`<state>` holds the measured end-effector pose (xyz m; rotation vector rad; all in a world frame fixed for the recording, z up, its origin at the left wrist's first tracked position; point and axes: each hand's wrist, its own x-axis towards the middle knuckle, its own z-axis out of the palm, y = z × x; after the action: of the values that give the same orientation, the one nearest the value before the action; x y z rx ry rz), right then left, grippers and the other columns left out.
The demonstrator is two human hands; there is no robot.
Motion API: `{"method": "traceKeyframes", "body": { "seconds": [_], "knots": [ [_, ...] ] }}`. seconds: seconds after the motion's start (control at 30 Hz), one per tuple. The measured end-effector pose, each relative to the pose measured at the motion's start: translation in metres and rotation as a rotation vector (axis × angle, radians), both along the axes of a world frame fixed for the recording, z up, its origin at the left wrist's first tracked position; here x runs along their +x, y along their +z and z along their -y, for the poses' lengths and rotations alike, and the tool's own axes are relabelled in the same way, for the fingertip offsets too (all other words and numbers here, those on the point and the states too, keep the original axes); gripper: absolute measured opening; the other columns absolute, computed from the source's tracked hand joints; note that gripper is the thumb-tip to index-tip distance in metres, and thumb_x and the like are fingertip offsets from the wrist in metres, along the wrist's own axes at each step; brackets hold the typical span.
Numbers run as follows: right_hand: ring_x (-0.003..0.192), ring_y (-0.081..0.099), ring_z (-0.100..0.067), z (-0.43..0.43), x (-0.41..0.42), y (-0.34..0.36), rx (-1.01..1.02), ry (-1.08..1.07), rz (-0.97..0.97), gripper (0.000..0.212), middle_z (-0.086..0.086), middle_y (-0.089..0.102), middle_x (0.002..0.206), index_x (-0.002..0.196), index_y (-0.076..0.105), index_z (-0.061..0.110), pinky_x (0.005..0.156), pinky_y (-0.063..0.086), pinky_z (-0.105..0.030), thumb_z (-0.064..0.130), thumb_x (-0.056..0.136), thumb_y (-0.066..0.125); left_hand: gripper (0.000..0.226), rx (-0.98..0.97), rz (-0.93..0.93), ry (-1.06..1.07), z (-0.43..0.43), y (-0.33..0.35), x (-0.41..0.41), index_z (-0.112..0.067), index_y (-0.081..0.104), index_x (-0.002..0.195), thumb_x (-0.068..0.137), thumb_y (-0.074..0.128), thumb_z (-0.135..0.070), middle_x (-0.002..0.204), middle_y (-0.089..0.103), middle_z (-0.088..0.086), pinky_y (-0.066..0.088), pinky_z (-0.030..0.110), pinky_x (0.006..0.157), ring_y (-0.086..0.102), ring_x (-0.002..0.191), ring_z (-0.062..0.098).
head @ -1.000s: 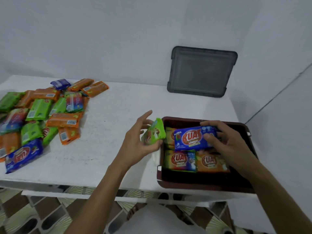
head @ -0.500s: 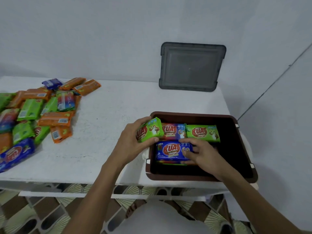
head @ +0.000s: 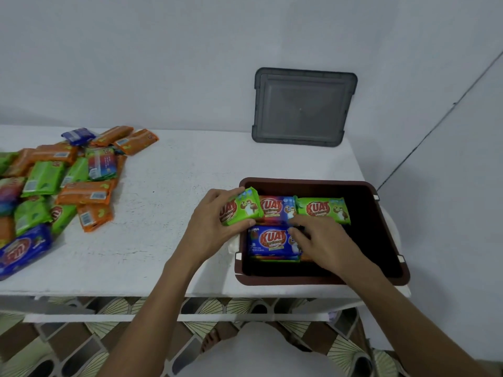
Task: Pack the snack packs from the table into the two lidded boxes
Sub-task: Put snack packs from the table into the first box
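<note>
Down from mid-air a second ago, the blue foil snack pack (head: 272, 240) now lies flat in the near left part of the dark brown rectangular plastic box (head: 321, 182), on top of other packs whose edges peep out beneath it. The person's right hand (head: 324, 242) has followed it in. Its fingertips rest on the pack's right end, with the fingers loose rather than closed round it. The left hand (head: 209, 227) has brought a bright green foil snack pack (head: 241, 210) up to the box's left rim. Thumb and fingers clasp it there, tilted and partly over the edge.

By the look of it, one more pack is stowed and the next is about to go in.

The wrappers are glossy, pillow-shaped packets, each with a red "KUAT" badge and a small cartoon figure. A red-and-blue pack (head: 276, 209) and a second green pack (head: 322, 209) sit side by side in the back row. The box's right side is dark and seems unfilled.

Most of the job remains. A heap of orange, green and blue loose packs (head: 62, 180) covers the left end of the white table (head: 177, 186), well apart from the box. A grey plastic lid (head: 303, 107) leans against the wall behind. Only one box is in view.
</note>
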<state>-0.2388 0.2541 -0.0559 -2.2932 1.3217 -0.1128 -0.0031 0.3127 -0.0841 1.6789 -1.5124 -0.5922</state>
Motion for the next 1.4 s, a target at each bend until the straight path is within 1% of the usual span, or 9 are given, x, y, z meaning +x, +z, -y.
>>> {"method": "traceKeyframes", "body": {
  "seconds": [0.13, 0.33, 0.53, 0.67, 0.83, 1.0, 1.17, 1.27, 1.4],
  "knots": [
    [0.068, 0.063, 0.003, 0.000, 0.011, 0.023, 0.018, -0.042, 0.264, 0.027, 0.012, 0.063, 0.074, 0.124, 0.056, 0.023, 0.060, 0.051, -0.015, 0.031, 0.098, 0.052, 0.072, -0.057, 0.138, -0.050, -0.001, 0.005, -0.003, -0.034, 0.050, 0.137, 0.071, 0.067, -0.057, 0.122, 0.045, -0.013, 0.053, 0.029, 0.087, 0.046, 0.114, 0.006],
    [0.089, 0.072, -0.014, -0.001, 0.030, 0.032, 0.340, -0.063, 0.752, 0.033, -0.005, 0.074, 0.095, 0.126, 0.053, 0.024, 0.074, 0.060, -0.030, 0.017, 0.094, 0.060, 0.073, -0.141, 0.259, -0.098, 0.004, 0.017, -0.013, -0.031, 0.049, 0.139, 0.075, 0.076, -0.050, 0.130, 0.050, -0.006, 0.047, 0.025, 0.089, 0.043, 0.113, 0.004],
    [0.092, 0.073, -0.024, -0.002, 0.026, 0.035, 0.458, -0.112, 0.833, 0.025, -0.010, 0.073, 0.102, 0.116, 0.061, 0.021, 0.074, 0.060, -0.042, 0.011, 0.092, 0.062, 0.081, -0.136, 0.220, -0.157, 0.005, 0.026, -0.021, -0.034, 0.040, 0.144, 0.074, 0.071, -0.059, 0.133, 0.050, -0.009, 0.044, 0.021, 0.093, 0.045, 0.115, 0.002],
    [0.092, 0.072, -0.019, 0.003, -0.003, 0.040, 0.438, -0.167, 0.784, 0.022, -0.004, 0.072, 0.106, 0.112, 0.066, 0.019, 0.065, 0.059, -0.029, 0.012, 0.092, 0.061, 0.073, -0.095, 0.168, -0.152, 0.004, 0.023, -0.016, -0.037, 0.046, 0.139, 0.075, 0.063, -0.067, 0.138, 0.045, -0.014, 0.037, 0.014, 0.095, 0.039, 0.122, -0.002],
    [0.094, 0.072, -0.015, 0.013, -0.065, 0.045, 0.364, -0.230, 0.651, 0.023, 0.000, 0.073, 0.105, 0.111, 0.069, 0.020, 0.071, 0.061, -0.031, 0.012, 0.090, 0.063, 0.069, -0.102, 0.222, -0.024, 0.003, 0.007, -0.008, -0.030, 0.054, 0.133, 0.080, 0.042, -0.072, 0.139, 0.048, -0.007, 0.034, 0.017, 0.094, 0.042, 0.125, 0.006],
    [0.095, 0.071, -0.010, 0.017, -0.099, 0.036, 0.369, -0.274, 0.561, 0.023, 0.001, 0.073, 0.105, 0.108, 0.071, 0.020, 0.075, 0.060, -0.027, 0.009, 0.089, 0.064, 0.062, -0.070, 0.210, -0.018, 0.003, -0.010, -0.013, -0.028, 0.056, 0.131, 0.084, 0.044, -0.067, 0.142, 0.043, -0.004, 0.046, 0.024, 0.091, 0.038, 0.125, 0.001],
    [0.102, 0.068, -0.015, 0.020, -0.094, 0.008, 0.383, -0.282, 0.419, 0.024, -0.002, 0.067, 0.120, 0.111, 0.065, 0.023, 0.081, 0.059, -0.030, 0.009, 0.093, 0.061, 0.058, -0.077, 0.194, -0.042, 0.001, -0.019, -0.014, -0.025, 0.059, 0.129, 0.086, 0.043, -0.060, 0.146, 0.039, -0.002, 0.043, 0.016, 0.083, 0.042, 0.123, 0.005],
    [0.099, 0.058, -0.013, 0.023, -0.088, -0.005, 0.217, -0.248, 0.125, 0.031, -0.003, 0.056, 0.132, 0.124, 0.059, 0.025, 0.067, 0.048, -0.008, 0.014, 0.095, 0.058, 0.051, -0.084, 0.207, -0.039, 0.002, -0.022, -0.013, -0.024, 0.059, 0.128, 0.088, 0.046, -0.053, 0.146, 0.038, -0.004, 0.044, 0.017, 0.084, 0.041, 0.122, 0.003],
    [0.087, 0.052, -0.012, 0.021, -0.080, -0.012, 0.107, -0.212, -0.043, 0.033, -0.010, 0.059, 0.130, 0.129, 0.058, 0.022, 0.055, 0.036, -0.005, 0.015, 0.097, 0.054, 0.044, -0.089, 0.202, -0.033, 0.003, -0.026, -0.013, -0.024, 0.060, 0.127, 0.090, 0.050, -0.046, 0.147, 0.038, -0.004, 0.043, 0.018, 0.084, 0.041, 0.123, 0.004]
  ]
}}
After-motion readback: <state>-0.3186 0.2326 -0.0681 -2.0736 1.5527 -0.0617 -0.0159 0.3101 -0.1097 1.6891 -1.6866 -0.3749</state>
